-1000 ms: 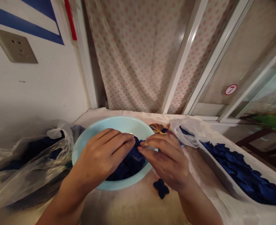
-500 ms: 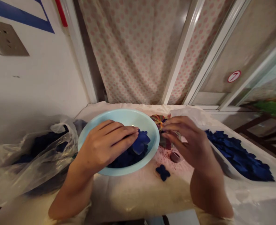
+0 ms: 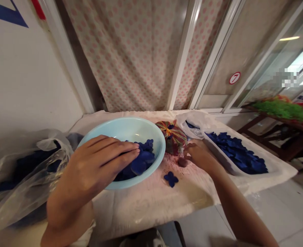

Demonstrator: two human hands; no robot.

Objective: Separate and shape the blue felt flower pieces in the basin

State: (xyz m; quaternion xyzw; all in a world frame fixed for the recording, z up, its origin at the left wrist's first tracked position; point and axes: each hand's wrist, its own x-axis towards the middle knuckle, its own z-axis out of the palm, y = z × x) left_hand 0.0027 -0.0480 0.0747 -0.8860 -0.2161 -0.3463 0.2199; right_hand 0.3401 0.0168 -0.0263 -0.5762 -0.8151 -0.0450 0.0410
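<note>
Pale blue plastic basin (image 3: 131, 129) sits at the middle of the cloth-covered table (image 3: 146, 209), holding a heap of dark blue flower-shaped pieces (image 3: 142, 161) against its 3 o'clock wall. The left hand (image 3: 95, 161) lies flat and open over the basin's near rim at 7 o'clock, its fingertips (image 3: 133, 147) just touching the heap. The right hand (image 3: 199, 156) has dropped from the striped bundle (image 3: 171, 135) to the tabletop at 4 o'clock, fingers curled beside a small dark red cup (image 3: 182, 162); whether it grips the cup, I cannot tell. A lone blue piece (image 3: 171, 179) lies near the basin at 5 o'clock, among reddish stains (image 3: 173, 164). A white tray (image 3: 269, 168) of blue pieces runs along the table's 3 o'clock side, a clear plastic bag (image 3: 17, 175) slumps at 9 o'clock, and the table's near edge leaves a strip of cloth before the tiled floor (image 3: 269, 209).
</note>
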